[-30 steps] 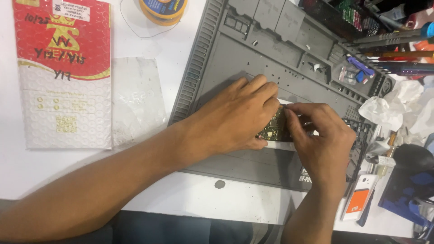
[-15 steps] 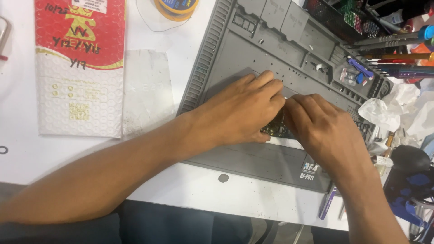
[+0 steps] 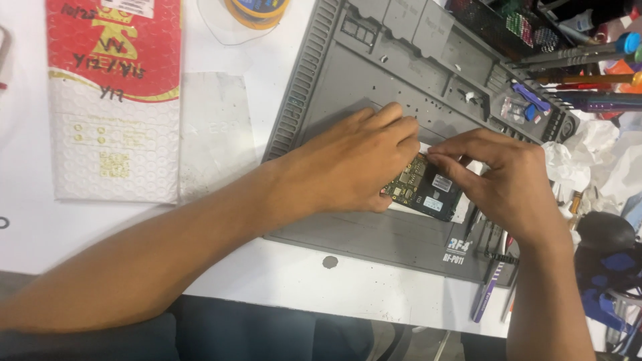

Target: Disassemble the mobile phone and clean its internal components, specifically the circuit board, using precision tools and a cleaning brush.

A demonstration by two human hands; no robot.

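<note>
A small dark circuit board (image 3: pixel 422 189) with gold contacts and a black shielded part lies on a grey work mat (image 3: pixel 374 80). My left hand (image 3: pixel 348 164) rests over the board's left side, fingers curled on its edge and holding it down. My right hand (image 3: pixel 501 177) comes in from the right, with thumb and forefinger pinched at the board's top edge. Whether something tiny sits between those fingertips cannot be seen. Most of the board's left half is hidden under my left hand.
A red and white padded envelope (image 3: pixel 114 100) and a clear plastic sheet (image 3: pixel 217 134) lie left of the mat. A yellow tape roll (image 3: pixel 257 10) is at the top. Screwdrivers (image 3: pixel 582 73), crumpled tissue (image 3: pixel 588 160) and tweezers (image 3: pixel 491 287) crowd the right side.
The view has shifted, so the mat sits a little further right in frame. My right hand has drawn back slightly, uncovering more of the board. My left hand stays on it.
</note>
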